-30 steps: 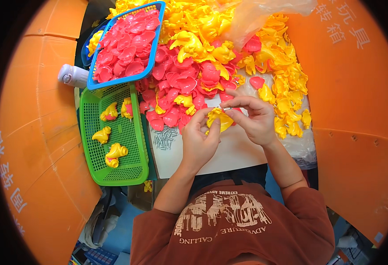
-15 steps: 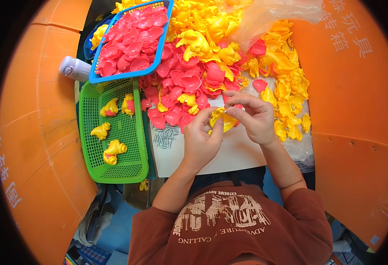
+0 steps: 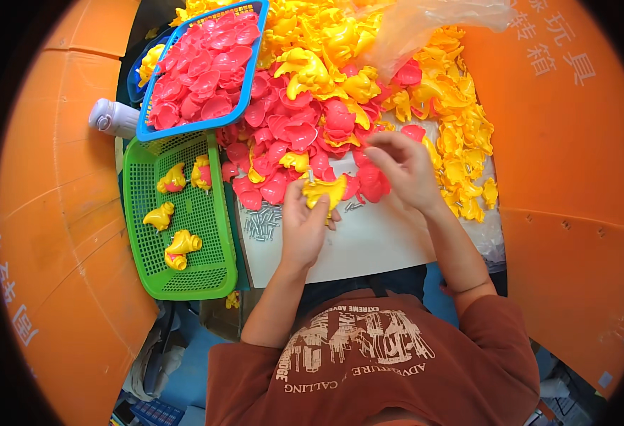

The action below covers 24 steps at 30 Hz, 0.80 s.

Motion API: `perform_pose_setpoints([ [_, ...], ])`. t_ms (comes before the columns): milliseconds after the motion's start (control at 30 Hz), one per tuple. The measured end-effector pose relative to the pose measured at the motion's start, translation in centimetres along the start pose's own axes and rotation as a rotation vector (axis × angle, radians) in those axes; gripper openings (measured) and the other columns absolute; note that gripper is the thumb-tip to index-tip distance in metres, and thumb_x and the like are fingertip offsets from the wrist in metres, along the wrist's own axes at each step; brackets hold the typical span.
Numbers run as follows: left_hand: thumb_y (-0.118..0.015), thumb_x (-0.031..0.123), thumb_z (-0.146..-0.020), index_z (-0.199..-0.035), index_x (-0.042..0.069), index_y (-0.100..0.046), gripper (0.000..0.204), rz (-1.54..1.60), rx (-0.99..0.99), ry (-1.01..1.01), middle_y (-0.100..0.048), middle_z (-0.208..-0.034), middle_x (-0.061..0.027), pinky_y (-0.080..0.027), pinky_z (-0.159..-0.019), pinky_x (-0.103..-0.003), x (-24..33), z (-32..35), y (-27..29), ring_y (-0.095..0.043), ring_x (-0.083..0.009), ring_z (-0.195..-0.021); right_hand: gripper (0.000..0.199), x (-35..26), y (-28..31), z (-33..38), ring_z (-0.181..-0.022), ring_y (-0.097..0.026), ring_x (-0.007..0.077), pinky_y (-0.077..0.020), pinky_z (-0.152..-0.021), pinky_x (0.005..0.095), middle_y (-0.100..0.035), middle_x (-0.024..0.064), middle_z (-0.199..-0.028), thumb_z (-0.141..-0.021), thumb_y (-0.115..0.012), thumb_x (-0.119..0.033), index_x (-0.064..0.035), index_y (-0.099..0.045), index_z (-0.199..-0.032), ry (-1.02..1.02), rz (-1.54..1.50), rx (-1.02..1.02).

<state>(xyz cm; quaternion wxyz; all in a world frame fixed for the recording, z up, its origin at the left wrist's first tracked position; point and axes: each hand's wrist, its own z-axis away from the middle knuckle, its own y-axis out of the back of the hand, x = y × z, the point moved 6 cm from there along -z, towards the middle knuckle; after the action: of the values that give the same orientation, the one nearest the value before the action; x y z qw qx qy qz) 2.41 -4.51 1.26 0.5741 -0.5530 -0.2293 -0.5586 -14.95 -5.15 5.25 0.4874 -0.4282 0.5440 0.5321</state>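
Note:
My left hand (image 3: 303,231) pinches a yellow plastic toy half (image 3: 326,190) above the white board (image 3: 369,245). A small metal pin (image 3: 310,175) stands up from the top of that piece. To the right, my right hand (image 3: 406,169) is raised with thumb and forefinger apart, and nothing shows between them. It hovers beside the heap of red plastic shells (image 3: 276,160). Loose metal pins (image 3: 261,223) lie on the board left of my left hand, and a few more (image 3: 354,206) lie to its right.
A green basket (image 3: 230,266) at the left holds several yellow-and-red toy pieces (image 3: 183,245). Above it sits a blue basket (image 3: 244,106) of red shells. Yellow parts (image 3: 461,128) pile up at the back and right, partly under clear plastic film (image 3: 433,25). Orange panels (image 3: 567,234) flank both sides; a lilac bottle (image 3: 117,117) stands left.
My hands have come apart: the left moved left with the yellow piece, while the right let go of it and drew back. A pin now shows upright on the piece.

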Motion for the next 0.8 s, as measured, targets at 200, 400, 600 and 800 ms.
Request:
perform_pose_setpoints([
  [200,-0.055,0.002,-0.087,-0.118,0.003,-0.037,0.036,0.197,0.044,0.116,-0.056,-0.101,-0.0107,-0.051,-0.060,-0.026,0.1,0.8,0.2,-0.061,-0.0162,-0.076,0.044,1.7,-0.5,3.5,-0.067,-0.061,0.0302,-0.0474,-0.058,0.0392,-0.058,0.0123,-0.073,-0.066,-0.075,-0.043,-0.0041,-0.064,-0.083,0.020,1.013,0.143],
  [400,-0.058,0.003,-0.086,-0.117,0.004,-0.040,0.036,0.264,0.043,0.219,-0.058,-0.098,-0.0105,-0.052,-0.061,-0.028,-1.1,0.8,-0.1,-0.063,-0.0192,-0.073,0.044,1.6,-0.6,1.4,-0.075,-0.060,0.0279,-0.0482,-0.061,0.0398,-0.056,0.0137,-0.078,-0.065,-0.076,-0.040,-0.0022,-0.064,-0.085,-0.016,1.129,0.257],
  [600,-0.058,0.003,-0.086,-0.115,0.005,-0.045,0.033,0.230,0.008,0.212,-0.059,-0.096,-0.0090,-0.052,-0.062,-0.029,-2.2,0.7,0.1,-0.063,-0.0187,-0.076,0.034,1.1,-0.2,0.9,-0.069,-0.060,0.0230,-0.0469,-0.058,0.0341,-0.056,0.0095,-0.082,-0.072,-0.074,-0.030,0.0003,-0.062,-0.082,0.139,0.896,0.265],
  [800,-0.054,0.008,-0.091,-0.114,0.008,-0.045,0.025,0.466,0.086,0.169,-0.056,-0.105,-0.0087,-0.053,-0.069,-0.033,-1.8,0.0,-2.3,-0.062,-0.0188,-0.086,0.018,0.1,-2.3,3.2,-0.069,-0.057,0.0051,-0.0428,-0.057,0.0190,-0.059,0.0009,-0.082,-0.080,-0.066,-0.002,-0.0004,-0.054,-0.094,-0.031,-0.526,-0.023],
])
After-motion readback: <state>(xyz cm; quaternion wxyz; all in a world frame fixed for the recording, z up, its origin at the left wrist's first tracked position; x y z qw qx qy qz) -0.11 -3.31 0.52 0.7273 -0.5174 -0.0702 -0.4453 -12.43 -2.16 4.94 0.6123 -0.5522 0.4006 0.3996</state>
